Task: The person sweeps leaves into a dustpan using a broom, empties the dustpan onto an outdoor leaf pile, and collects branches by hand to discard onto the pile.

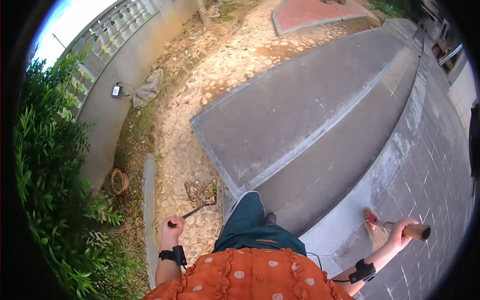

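On the left, my left hand [173, 226] is closed round the dark handle of a dustpan [218, 193]. Dry leaves [202, 192] lie in the pan, over the pebbled path. At the right my right hand [401, 233] grips the thick wooden handle of a broom [370, 220]. The broom has a red binding and straw bristles, which hang over the pale stone edging beside the grey paving. Both wrists carry black strapped devices.
A raised grey slab [300, 107] with pale edging stretches ahead. Green bushes [45, 200] and a wall with balusters [102, 120] border the left. A black box [117, 90] hangs near a grey cloth [148, 89]. A coiled ring [119, 181] lies by the wall.
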Demonstrator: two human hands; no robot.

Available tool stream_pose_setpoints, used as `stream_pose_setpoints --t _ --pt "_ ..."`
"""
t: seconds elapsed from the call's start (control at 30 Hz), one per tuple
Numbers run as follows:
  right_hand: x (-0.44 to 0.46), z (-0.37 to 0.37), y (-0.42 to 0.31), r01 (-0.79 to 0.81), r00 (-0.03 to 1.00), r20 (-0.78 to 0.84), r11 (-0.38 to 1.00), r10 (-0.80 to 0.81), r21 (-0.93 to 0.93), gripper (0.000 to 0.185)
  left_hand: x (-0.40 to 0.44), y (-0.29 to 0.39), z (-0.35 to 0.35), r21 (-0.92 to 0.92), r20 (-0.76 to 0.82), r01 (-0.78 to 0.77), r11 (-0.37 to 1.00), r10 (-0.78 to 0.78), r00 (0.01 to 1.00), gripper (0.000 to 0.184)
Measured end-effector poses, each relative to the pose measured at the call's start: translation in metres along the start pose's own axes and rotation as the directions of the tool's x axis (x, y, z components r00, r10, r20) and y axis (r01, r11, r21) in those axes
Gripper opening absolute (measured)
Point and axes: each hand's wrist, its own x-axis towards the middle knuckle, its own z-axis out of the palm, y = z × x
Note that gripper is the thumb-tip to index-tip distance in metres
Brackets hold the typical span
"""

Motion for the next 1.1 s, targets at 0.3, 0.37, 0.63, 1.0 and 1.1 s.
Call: stream_pose_setpoints --t 0.3,0.37,0.63,1.0,1.1 --pt "0.171 -0.046 0.190 -0.142 0.970 -0.155 0.953 0.188 0.268 0.024 0.211 -0.054 0.234 0.108 -0.118 -0.019 0.994 0.031 0.992 0.018" --pt "0.219 -0.050 0.238 -0.142 0.972 -0.132 0.932 0.195 0.333 0.018 0.251 -0.078 0.289 0.099 -0.110 0.001 0.995 0.010 0.994 0.018" --pt "0.398 -0.056 0.424 -0.088 0.958 -0.228 0.932 0.177 0.351 0.016 0.386 -0.162 0.493 0.087 -0.089 -0.082 0.993 0.089 0.992 0.014" --pt "0.711 -0.133 0.527 0.072 0.947 -0.322 0.974 0.000 0.214 0.015 0.614 -0.303 0.747 0.643 0.381 -0.427 0.636 0.218 0.899 0.008" --pt "0.810 -0.143 0.571 0.086 0.941 -0.333 0.996 -0.069 0.036 0.013 0.717 -0.275 0.805 0.823 0.316 -0.370 0.432 0.194 0.929 0.012"
